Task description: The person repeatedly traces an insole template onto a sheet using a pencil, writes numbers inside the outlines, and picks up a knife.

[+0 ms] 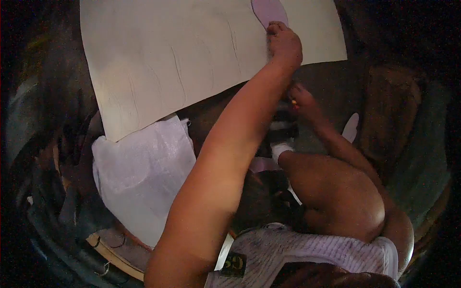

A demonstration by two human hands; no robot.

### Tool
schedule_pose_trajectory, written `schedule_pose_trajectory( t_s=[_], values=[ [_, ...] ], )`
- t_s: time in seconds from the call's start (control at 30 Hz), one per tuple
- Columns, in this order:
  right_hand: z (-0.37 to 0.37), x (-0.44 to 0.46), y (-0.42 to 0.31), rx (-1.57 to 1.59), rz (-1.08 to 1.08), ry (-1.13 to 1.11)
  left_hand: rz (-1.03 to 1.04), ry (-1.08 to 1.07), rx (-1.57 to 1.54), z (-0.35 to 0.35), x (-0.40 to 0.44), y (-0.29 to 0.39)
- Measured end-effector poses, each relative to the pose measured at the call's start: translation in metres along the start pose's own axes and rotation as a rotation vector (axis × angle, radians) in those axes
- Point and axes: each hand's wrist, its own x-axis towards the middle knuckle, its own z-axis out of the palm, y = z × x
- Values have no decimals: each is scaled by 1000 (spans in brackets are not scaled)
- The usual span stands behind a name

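- Here's the broad cream sheet (158, 57) filling the top, its lower edge running slantwise, with open surface left of the left hand (286, 45) and a narrower bare strip to its right.
- Below that edge, a crumpled white plastic-looking sack (144, 165) sits at the left, and a rough brown block (391, 113) closes off the right.
- A dark patch (234, 265) on the pale grey ribbed garment (317, 242) carries yellowish characters, perhaps "69" or an upside-down "GS"; no telling which.
- And the flat lilac sole-shaped piece (270, 10)! It lies on the sheet near the top, smooth and rounded, running out of view.
- Left fingers bend over its lower end, touching it; pinching or just pressing, I can't tell.
- The right hand (305, 104) is curled in shadow below the sheet's edge, a small yellow-orange spot at its fingers; what it grasps, if anything, I can't make out.
- Thin curved lines mark the sheet.
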Motion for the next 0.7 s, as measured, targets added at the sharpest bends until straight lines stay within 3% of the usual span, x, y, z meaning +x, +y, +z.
schedule_pose_trajectory(
  t_s=[0.1, 0.17, 0.2, 0.27, 0.37, 0.47, 0.57, 0.7],
  values=[
    [14, 47, -25, -15, 113, -129, 3, 22, 75, -14, -4, 0],
    [26, 85, -23, 199, -150, 303, 20, 34, 69, -22, -5, -1],
    [27, 99, -28, 203, -147, 305, 39, 12, 67, -21, -1, -3],
    [28, 118, -33, -234, -244, 675, 60, -4, 69, -32, -1, -6],
    [30, 130, -33, -100, -111, 693, 180, -52, 147, -34, 0, -4],
    [30, 130, -31, -66, -136, 678, 35, -193, 85, -27, 7, 3],
    [31, 135, -31, -154, -132, 755, 18, -198, 86, -19, 11, 4],
    [29, 134, -34, -145, -90, 750, 66, -2, 96, -17, 7, 0]
  ],
)
